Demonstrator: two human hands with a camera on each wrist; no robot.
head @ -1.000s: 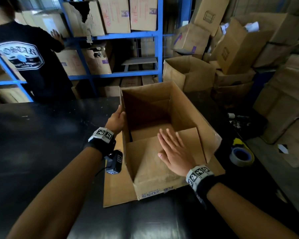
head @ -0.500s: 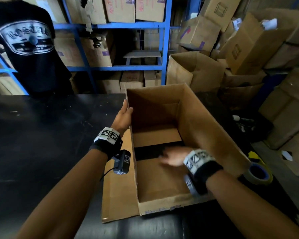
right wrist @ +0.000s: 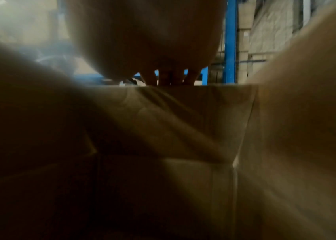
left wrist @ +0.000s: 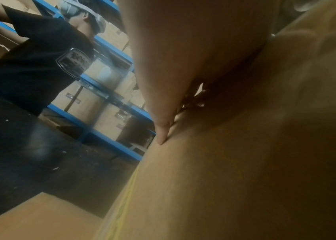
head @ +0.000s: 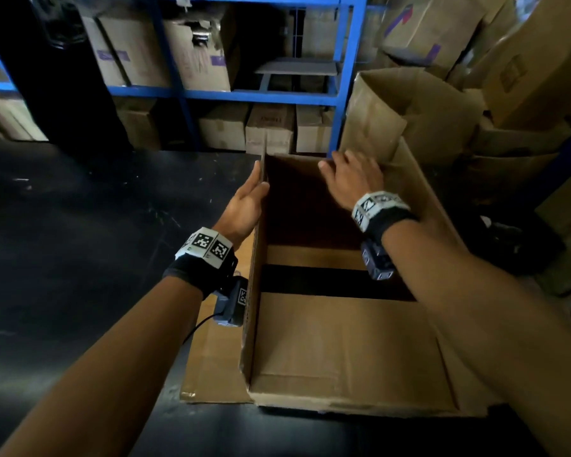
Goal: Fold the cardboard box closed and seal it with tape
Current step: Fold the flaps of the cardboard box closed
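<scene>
Flat left hand (head: 244, 206) bracing the box (head: 343, 341) at nine o'clock, I'd fold the twelve o'clock flap (head: 294, 169) squarely with my flat, empty right hand (head: 353, 183).

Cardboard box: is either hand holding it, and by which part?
Left hand lies flat against the outside of the cardboard box, at its left wall: no grip. Right hand reaches over the far rim; grip cannot be told.

Head cam looked down into the cardboard box (head: 343, 341) from above. Both wrist cams sat super close to its walls, facing the blue shelving (head: 261, 95) the head view also caught.
</scene>
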